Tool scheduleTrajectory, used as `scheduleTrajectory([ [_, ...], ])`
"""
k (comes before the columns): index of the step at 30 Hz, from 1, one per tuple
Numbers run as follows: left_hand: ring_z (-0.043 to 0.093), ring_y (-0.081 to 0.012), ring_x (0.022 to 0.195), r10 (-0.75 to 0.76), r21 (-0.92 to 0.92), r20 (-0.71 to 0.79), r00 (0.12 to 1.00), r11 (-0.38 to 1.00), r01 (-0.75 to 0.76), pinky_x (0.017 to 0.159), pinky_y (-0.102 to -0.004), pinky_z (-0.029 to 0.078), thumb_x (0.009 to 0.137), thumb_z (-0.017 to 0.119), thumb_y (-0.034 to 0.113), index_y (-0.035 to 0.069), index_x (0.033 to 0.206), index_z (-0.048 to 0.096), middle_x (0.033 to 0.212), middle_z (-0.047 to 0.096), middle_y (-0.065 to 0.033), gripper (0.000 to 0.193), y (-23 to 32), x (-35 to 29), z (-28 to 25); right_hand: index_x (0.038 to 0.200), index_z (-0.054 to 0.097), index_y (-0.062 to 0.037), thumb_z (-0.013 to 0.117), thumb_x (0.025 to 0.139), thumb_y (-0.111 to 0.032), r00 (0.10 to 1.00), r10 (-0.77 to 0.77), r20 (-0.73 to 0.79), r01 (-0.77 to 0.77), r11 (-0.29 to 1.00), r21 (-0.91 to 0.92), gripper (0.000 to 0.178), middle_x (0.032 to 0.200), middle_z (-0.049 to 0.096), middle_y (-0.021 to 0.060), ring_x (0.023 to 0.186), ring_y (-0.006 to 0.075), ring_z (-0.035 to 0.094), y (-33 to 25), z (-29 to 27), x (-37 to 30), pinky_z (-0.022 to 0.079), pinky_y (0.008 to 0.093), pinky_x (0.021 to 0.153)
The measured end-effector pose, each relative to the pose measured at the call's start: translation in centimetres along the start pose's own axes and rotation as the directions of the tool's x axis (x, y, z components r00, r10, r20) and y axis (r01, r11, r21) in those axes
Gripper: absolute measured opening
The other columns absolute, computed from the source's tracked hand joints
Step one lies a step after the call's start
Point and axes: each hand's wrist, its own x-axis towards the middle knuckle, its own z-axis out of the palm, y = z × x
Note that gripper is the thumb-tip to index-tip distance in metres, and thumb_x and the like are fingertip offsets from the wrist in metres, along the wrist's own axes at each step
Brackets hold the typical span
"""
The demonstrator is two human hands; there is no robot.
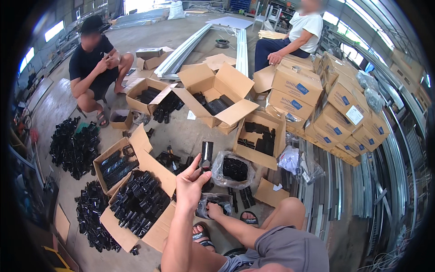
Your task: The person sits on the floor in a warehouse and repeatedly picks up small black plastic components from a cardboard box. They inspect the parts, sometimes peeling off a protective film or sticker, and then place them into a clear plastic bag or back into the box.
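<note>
Black part [207, 153] upright in the air above the floor [188, 136]; left fingers [195, 165] clamped on its lower end. Glossy: I'd guess light, stiff, slightly slippery. I'd grip its long sides. Right hand [215, 210] at plastic-lined box [228, 202]; its fingers, can't tell.

I can't tell what the right hand [215, 210] touches inside the small box [229, 198]. Black pieces [235, 169] in the clear bag [218, 175] are too small for me to separate. The crouching co-worker [93, 58] has a blurred face [92, 38]; the top edge cuts the seated person's head [311, 5].
</note>
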Motion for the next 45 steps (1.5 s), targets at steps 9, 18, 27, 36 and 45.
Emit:
scheduleTrajectory([
  [9, 0.06, -0.007, 0.089, 0.007, -0.051, -0.003, 1.0, 0.999, -0.007, 0.082, -0.022, 0.051, 0.086, 0.069, -0.011, 0.004, 0.145, 0.051, 0.108, 0.072, -0.0092, 0.064, 0.2, -0.5, -0.6, 0.09, 0.07, -0.007, 0.067, 0.081, -0.011, 0.977, -0.208, 0.056, 0.214, 0.963, -0.166, 0.011, 0.094, 0.073, 0.0192, 0.093, 0.0383, 0.07, -0.7, -2.2, -0.8, 0.055, 0.048, 0.083],
  [18, 0.066, -0.0069, 0.085, -0.023, -0.19, -0.014, 1.0, 0.981, 0.02, 0.072, -0.0217, 0.053, 0.09, 0.068, -0.004, 0.009, 0.15, 0.044, 0.103, 0.072, -0.0022, 0.066, 0.1, 0.0, -0.6, 0.103, 0.074, -0.0023, 0.069, 0.09, -0.016, 0.85, -0.526, -0.037, 0.526, 0.844, 0.107, 0.02, 0.089, 0.075, 0.0129, 0.079, 0.0195, 0.07, -15.6, -28.7, -2.9, 0.055, 0.036, 0.074],
  [27, 0.069, -0.0152, 0.099, -0.091, -0.359, 0.104, 0.99, 0.925, 0.123, 0.089, -0.0297, 0.054, 0.092, 0.066, -0.003, 0.01, 0.152, 0.04, 0.114, 0.072, -0.0077, 0.067, -1.0, -1.3, 3.5, 0.112, 0.071, 0.0033, 0.068, 0.093, -0.001, 0.676, -0.405, -0.615, 0.736, 0.401, 0.546, 0.019, 0.1, 0.073, 0.0089, 0.088, 0.0108, 0.068, -15.4, -35.4, -12.0, 0.054, 0.0253, 0.078],
  [36, 0.065, -0.0085, 0.096, -0.04, -0.243, 0.122, 0.992, 0.968, 0.069, 0.086, -0.0244, 0.051, 0.091, 0.067, -0.003, 0.009, 0.154, 0.038, 0.107, 0.071, -0.0024, 0.07, -2.6, -1.9, 5.8, 0.104, 0.073, 0.0039, 0.072, 0.089, 0.0, 0.655, -0.381, -0.653, 0.75, 0.434, 0.499, 0.015, 0.095, 0.075, 0.0087, 0.086, 0.0106, 0.069, -14.0, -35.4, -12.7, 0.054, 0.0249, 0.077],
  [45, 0.061, -0.0079, 0.105, -0.053, -0.161, 0.046, 0.998, 0.985, 0.06, 0.094, -0.0232, 0.048, 0.088, 0.067, -0.011, 0.004, 0.15, 0.043, 0.121, 0.068, -0.0077, 0.069, -3.1, -2.1, 7.3, 0.101, 0.073, 0.0033, 0.074, 0.088, -0.003, 0.739, -0.304, -0.601, 0.665, 0.473, 0.578, 0.015, 0.092, 0.074, 0.0067, 0.081, 0.0087, 0.066, -12.9, -35.5, -12.6, 0.053, 0.0248, 0.075],
])
